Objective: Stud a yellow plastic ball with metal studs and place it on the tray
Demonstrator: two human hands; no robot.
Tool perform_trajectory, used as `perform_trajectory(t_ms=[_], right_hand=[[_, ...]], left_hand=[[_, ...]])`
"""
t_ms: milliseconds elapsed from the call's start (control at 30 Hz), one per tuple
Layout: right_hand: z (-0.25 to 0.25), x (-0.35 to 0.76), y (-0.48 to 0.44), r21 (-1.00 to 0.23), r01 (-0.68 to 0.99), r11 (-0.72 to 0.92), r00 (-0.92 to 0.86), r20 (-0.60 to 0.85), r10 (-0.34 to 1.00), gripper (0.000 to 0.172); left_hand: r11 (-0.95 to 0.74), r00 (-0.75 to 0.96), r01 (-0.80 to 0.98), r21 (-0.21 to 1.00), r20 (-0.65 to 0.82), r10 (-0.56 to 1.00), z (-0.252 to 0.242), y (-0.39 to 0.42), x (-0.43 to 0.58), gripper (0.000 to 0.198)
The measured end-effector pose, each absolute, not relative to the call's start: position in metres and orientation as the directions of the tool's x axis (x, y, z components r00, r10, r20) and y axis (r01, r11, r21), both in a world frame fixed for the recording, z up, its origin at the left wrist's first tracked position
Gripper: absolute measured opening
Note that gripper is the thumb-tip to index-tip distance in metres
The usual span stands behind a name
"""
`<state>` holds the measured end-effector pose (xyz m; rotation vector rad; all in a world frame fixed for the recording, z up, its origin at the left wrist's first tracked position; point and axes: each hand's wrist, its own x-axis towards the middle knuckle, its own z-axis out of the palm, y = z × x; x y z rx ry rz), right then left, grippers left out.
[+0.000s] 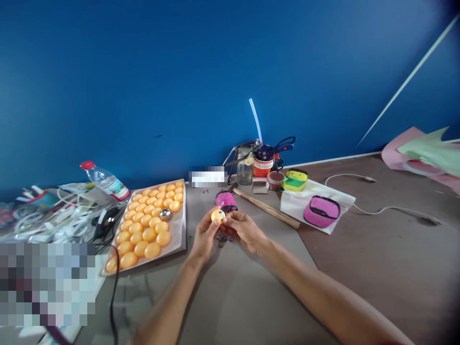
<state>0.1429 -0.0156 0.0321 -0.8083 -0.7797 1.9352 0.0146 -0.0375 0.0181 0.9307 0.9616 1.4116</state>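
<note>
My left hand (pixel 205 235) is closed around an orange ball (pixel 216 216), held just above the table. My right hand (pixel 246 231) is pinched against the ball's right side, where a small dark and silvery patch shows. What its fingertips hold there is too small to make out. Just beyond the hands stands a small pink pouch-like container (pixel 225 200) with black edging. Below the fingers lie several small shiny pieces (pixel 225 237), partly hidden by the right hand.
On the left, a shallow tray (pixel 184 215) holds rows of orange balls and one silvery faceted ball (pixel 165 214). A hammer (pixel 268 207) lies on the right, near a pink container (pixel 322 211) on white paper. Behind are a jar (pixel 245 167), cups and a bottle (pixel 106 183).
</note>
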Motion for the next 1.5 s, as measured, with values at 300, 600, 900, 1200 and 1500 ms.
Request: perform_trajectory(t_ms=[300,600,900,1200,1500], right_hand=[[0.024,0.155,-0.005,-0.995,-0.081,0.064,-0.302,0.086,0.950,0.012],[0.020,0.162,-0.009,-0.535,0.596,0.599,-0.516,0.316,0.796,0.017],[0.020,0.159,-0.014,-0.317,0.723,0.614,-0.596,0.166,0.786,0.020],[0.020,0.158,-0.014,-0.280,0.726,0.629,-0.612,0.156,0.776,0.019],[0.020,0.157,-0.014,-0.256,0.732,0.631,-0.620,0.134,0.773,0.019]], left_hand=[[0.117,0.134,-0.574,0.811,-0.048,0.990,0.027,-0.036,0.005,0.034],[0.136,0.145,-0.626,0.768,-0.057,0.988,0.027,-0.033,0.001,0.035],[0.136,0.130,-0.622,0.771,-0.070,0.989,0.031,-0.034,0.002,0.036],[0.105,0.108,-0.590,0.801,-0.051,0.993,0.029,-0.033,0.004,0.039],[0.103,0.113,-0.597,0.796,-0.043,0.993,0.030,-0.034,0.004,0.038]])
